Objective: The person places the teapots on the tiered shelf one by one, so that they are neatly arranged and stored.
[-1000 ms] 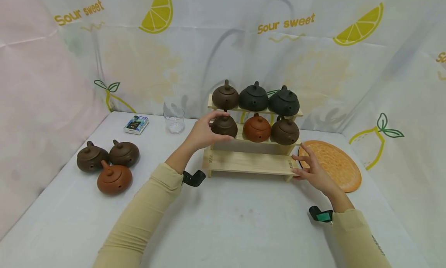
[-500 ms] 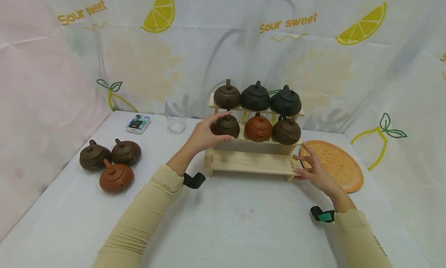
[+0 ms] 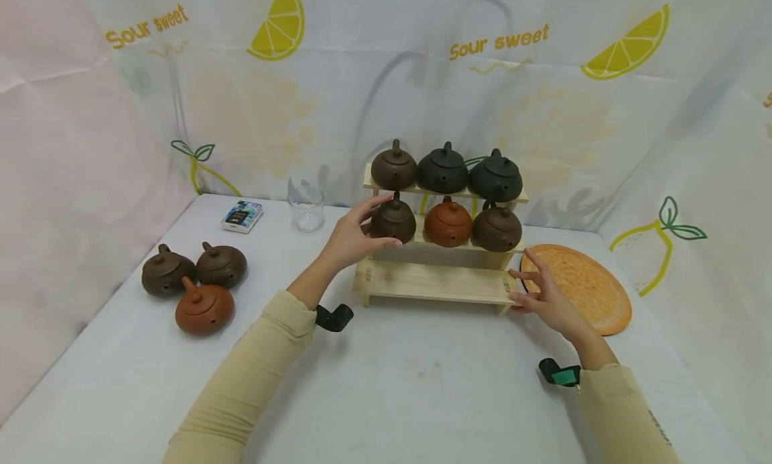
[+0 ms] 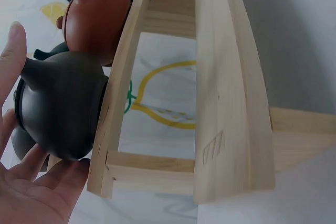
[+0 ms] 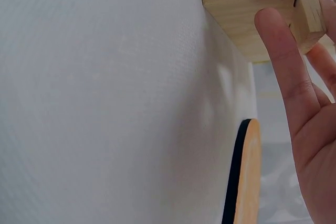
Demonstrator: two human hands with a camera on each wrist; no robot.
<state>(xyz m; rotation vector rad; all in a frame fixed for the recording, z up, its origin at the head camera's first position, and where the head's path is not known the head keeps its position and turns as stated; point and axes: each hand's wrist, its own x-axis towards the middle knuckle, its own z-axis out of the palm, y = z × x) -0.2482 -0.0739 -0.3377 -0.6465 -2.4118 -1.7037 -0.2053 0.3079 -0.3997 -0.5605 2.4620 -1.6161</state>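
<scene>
A dark brown teapot (image 3: pixel 393 221) sits at the left end of the middle tier of a wooden display rack (image 3: pixel 437 281). My left hand (image 3: pixel 351 236) is around its left side, fingers touching its body and thumb straight out in front. In the left wrist view the thumb (image 4: pixel 13 56) stands apart from the teapot. With thumb and fingers, my right hand (image 3: pixel 545 300) holds the right end of the rack's lowest board. An orange-red teapot (image 3: pixel 448 222) and a brown teapot (image 3: pixel 497 228) share the middle tier. On the top tier are a brown teapot (image 3: pixel 394 169) and two black teapots (image 3: pixel 443 171).
Two brown teapots (image 3: pixel 221 265) and an orange-red teapot (image 3: pixel 204 311) stand together at left on the white table. Behind them lie a small box (image 3: pixel 242 216) and a clear glass (image 3: pixel 306 212). A round pizza-patterned board (image 3: pixel 579 286) lies right of the rack, behind the right hand.
My left hand has eased slightly left from the middle-tier teapot, showing more of it. The right hand has stayed at the rack's end. The head view has shifted a little.
</scene>
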